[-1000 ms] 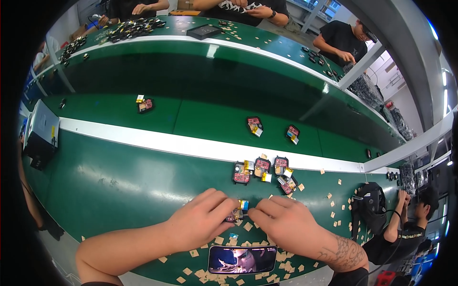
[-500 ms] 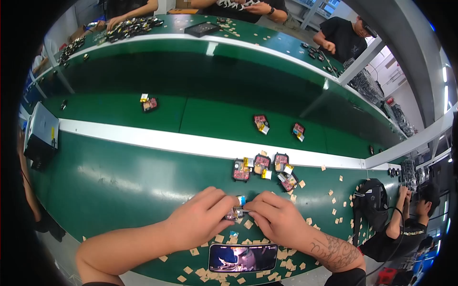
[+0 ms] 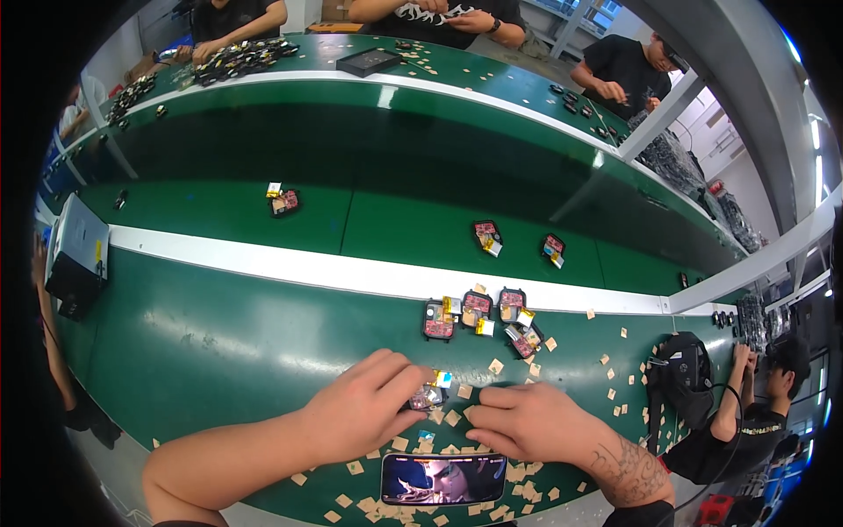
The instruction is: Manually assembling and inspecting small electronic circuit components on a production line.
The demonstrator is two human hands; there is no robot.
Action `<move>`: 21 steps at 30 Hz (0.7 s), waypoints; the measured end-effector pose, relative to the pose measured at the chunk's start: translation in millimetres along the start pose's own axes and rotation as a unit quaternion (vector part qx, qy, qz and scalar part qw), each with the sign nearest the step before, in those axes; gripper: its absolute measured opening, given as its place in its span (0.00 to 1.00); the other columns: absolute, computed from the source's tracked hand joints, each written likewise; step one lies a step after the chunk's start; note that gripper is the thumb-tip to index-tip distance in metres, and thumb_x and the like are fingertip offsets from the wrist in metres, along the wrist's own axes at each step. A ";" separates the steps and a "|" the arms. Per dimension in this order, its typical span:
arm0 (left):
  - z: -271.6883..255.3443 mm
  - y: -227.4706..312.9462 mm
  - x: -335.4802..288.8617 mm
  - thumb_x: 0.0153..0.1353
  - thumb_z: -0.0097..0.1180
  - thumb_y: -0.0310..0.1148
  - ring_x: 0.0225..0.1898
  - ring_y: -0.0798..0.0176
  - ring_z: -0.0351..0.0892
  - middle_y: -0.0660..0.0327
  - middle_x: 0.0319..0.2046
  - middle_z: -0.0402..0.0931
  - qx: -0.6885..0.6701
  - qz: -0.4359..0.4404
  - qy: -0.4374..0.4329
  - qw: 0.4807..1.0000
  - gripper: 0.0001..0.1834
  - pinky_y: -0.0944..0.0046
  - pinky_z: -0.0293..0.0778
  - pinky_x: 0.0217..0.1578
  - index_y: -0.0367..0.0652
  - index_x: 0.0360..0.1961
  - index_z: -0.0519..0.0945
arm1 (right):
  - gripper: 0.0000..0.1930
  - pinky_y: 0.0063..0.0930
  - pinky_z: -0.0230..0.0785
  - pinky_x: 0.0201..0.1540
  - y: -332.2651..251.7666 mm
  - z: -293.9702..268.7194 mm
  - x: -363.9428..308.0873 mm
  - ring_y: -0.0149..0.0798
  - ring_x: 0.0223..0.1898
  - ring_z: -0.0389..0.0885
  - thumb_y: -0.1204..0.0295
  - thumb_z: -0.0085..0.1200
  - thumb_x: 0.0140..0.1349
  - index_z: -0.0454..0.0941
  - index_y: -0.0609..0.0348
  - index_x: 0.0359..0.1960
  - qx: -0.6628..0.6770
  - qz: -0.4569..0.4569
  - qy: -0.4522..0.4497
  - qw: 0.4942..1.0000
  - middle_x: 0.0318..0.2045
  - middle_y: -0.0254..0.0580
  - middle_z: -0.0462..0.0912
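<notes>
My left hand (image 3: 360, 408) is closed on the edge of a small electronic device (image 3: 428, 400), a dark casing with a circuit board inside. A small battery pack (image 3: 443, 379) with a blue and yellow face sticks out at its top. My right hand (image 3: 527, 422) rests just right of the device, apart from it, with its fingers curled together; what they hold, if anything, is hidden. Beyond the hands several similar open devices (image 3: 439, 321) lie grouped, with red boards and silver-yellow batteries. Small beige squares (image 3: 452, 417) are scattered around both hands.
A phone (image 3: 443, 479) showing a video lies in front of me. Opened devices (image 3: 284, 202) sit on the conveyor (image 3: 395, 237) behind a white rail (image 3: 263, 256). A grey box (image 3: 77, 250) stands far left, a black backpack (image 3: 688, 373) right. Other people work across and at the right.
My right hand has drawn back toward me and slightly right, away from the device; the thin metal tool at its fingertips no longer shows. Devices on the conveyor have shifted slightly right.
</notes>
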State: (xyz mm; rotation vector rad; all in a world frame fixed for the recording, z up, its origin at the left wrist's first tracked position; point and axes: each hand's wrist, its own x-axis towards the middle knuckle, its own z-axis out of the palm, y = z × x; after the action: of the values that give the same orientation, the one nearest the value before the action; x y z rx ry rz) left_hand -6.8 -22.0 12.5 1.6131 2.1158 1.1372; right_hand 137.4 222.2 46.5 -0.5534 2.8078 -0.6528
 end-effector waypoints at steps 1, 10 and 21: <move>-0.9 0.7 0.2 0.55 0.77 0.29 0.49 0.45 0.80 0.53 0.46 0.79 0.003 -0.007 -0.004 1.000 0.28 0.51 0.80 0.49 0.40 0.55 0.78 | 0.11 0.41 0.80 0.33 0.6 -0.9 1.6 0.45 0.36 0.86 0.59 0.61 0.73 0.78 0.52 0.43 0.000 0.000 0.000 1.000 0.35 0.38 0.75; -0.1 -1.8 0.6 0.54 0.77 0.28 0.49 0.44 0.80 0.53 0.47 0.79 0.000 0.006 -0.006 1.000 0.28 0.50 0.80 0.50 0.40 0.55 0.78 | 0.19 0.32 0.80 0.30 16.6 4.8 36.7 0.37 0.35 0.87 0.70 0.64 0.62 0.80 0.49 0.55 -0.057 -0.051 0.129 0.989 0.44 0.33 0.75; -2.6 -2.0 -0.9 0.52 0.77 0.27 0.46 0.46 0.81 0.55 0.45 0.80 -0.004 0.009 -0.002 1.000 0.26 0.52 0.80 0.48 0.40 0.53 0.80 | 0.09 0.39 0.78 0.33 8.8 7.3 39.0 0.45 0.32 0.85 0.71 0.66 0.69 0.84 0.55 0.49 0.205 0.070 0.136 0.967 0.33 0.39 0.82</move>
State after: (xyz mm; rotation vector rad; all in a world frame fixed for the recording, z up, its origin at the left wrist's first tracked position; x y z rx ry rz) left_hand -9.5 -24.1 12.7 1.6332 2.0966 1.1447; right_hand 101.2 211.0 31.6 -0.1957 2.7898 -1.3225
